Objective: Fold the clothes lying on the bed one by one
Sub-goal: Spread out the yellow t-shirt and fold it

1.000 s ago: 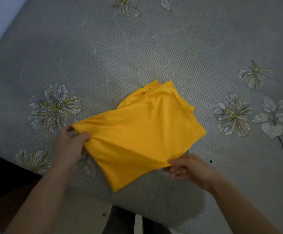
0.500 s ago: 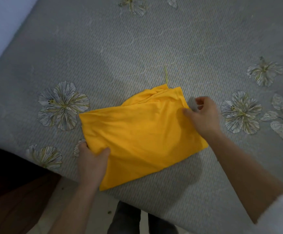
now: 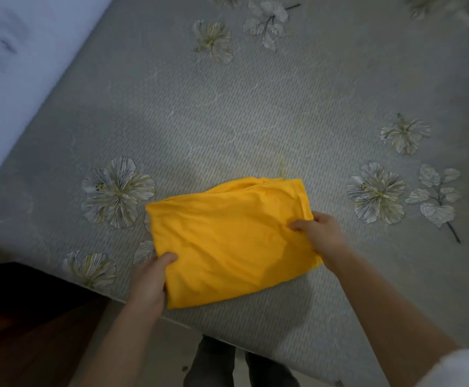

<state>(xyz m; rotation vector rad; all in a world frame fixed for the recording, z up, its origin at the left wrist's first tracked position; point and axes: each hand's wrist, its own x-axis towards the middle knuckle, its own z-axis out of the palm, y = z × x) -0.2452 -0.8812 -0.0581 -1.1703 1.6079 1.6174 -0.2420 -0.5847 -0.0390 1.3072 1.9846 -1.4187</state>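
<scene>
A yellow garment (image 3: 227, 236), folded into a rough rectangle, lies near the front edge of the bed (image 3: 255, 107). My left hand (image 3: 151, 283) grips its lower left edge, thumb on top of the cloth. My right hand (image 3: 320, 233) holds its right edge, thumb pressed onto the fabric. A thin yellow thread (image 3: 282, 170) sticks out past the garment's far edge.
The bed has a grey cover printed with pale flowers. A white wall (image 3: 10, 79) runs along the left side. Dark wooden floor (image 3: 32, 331) and my feet (image 3: 227, 364) show below the bed's front edge.
My right hand slid from the garment's far right corner down its right edge. My left hand keeps its grip on the lower left. The garment lies flatter and more squared.
</scene>
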